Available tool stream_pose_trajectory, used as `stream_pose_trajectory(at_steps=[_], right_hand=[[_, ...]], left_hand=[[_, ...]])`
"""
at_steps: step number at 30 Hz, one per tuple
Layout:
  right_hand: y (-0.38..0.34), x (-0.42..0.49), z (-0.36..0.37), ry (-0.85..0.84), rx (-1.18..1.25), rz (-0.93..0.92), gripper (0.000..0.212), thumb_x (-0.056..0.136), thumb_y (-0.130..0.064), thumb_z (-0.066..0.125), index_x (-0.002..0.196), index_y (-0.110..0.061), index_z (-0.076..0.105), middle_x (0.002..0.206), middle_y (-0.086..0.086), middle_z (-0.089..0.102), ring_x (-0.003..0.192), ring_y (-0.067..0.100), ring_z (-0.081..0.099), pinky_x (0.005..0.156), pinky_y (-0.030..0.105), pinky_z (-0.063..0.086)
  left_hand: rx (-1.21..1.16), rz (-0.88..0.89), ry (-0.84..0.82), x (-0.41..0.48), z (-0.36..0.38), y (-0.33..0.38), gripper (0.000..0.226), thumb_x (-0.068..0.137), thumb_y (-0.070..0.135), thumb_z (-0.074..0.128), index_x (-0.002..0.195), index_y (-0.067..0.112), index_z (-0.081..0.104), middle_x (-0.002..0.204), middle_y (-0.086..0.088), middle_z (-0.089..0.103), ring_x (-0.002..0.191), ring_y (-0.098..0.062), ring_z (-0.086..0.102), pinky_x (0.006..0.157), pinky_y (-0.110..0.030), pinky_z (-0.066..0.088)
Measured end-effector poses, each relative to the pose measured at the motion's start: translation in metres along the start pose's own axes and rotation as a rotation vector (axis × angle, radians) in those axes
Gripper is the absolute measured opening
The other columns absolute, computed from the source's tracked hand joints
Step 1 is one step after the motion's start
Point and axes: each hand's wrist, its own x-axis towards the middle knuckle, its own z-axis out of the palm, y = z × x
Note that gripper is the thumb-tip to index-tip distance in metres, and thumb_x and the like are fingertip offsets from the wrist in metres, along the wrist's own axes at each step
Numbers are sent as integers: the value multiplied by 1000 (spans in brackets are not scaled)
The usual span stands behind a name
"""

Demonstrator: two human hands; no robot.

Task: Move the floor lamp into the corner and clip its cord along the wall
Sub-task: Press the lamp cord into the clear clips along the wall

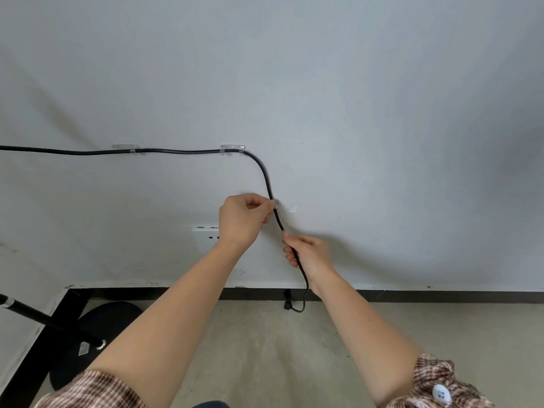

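A black cord runs along the white wall from the left edge through two clear clips, one on the left and one further right, then bends down. My left hand pinches the cord against the wall at a small clear clip. Below it, my right hand grips the cord, which hangs on to a plug near the floor. The floor lamp's black pole and round base stand in the corner at lower left.
A white wall socket sits low on the wall, partly behind my left wrist. A dark skirting board runs along the wall's foot above a beige floor. Another clear piece is stuck on the wall just right of the cord.
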Motion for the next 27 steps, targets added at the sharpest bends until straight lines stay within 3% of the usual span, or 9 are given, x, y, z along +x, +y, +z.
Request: stream_pose_trajectory(at_steps=[5,16,20,23,27], right_hand=[[0,4,-2,77,-52,-81,19,80,-29,76,71,-13,72,59,0,64,51,8,57,47,12,46],[13,15,18,-25,-53,-28,11,83,-26,74,80,-15,75,70,2,73,63,15,65,68,28,54],[18,13,20,-61,-283,-65,24,87,-38,66,81,-16,75,80,4,74,70,15,65,74,29,49],[24,8,17,-147,-495,-80,37,92,-37,60,88,-3,74,86,13,74,71,18,63,72,30,47],[25,3,13,-229,-504,-46,17,94,-20,57,88,-10,68,77,0,68,65,11,62,65,24,50]], left_hand=[[45,68,28,0,3,4,16,79,27,71,65,20,70,66,-1,72,65,-18,69,71,-36,57],[106,116,117,0,8,-5,12,79,30,70,70,21,70,62,7,70,63,-13,66,63,-28,52],[111,119,97,1,7,-5,12,80,29,70,71,22,71,59,11,67,58,-5,60,58,-18,44],[120,109,88,2,7,-4,12,80,29,69,70,23,71,59,11,66,59,-6,61,55,-17,42],[128,106,89,3,9,-3,14,80,28,68,67,25,69,58,11,65,57,-6,60,55,-20,42]])
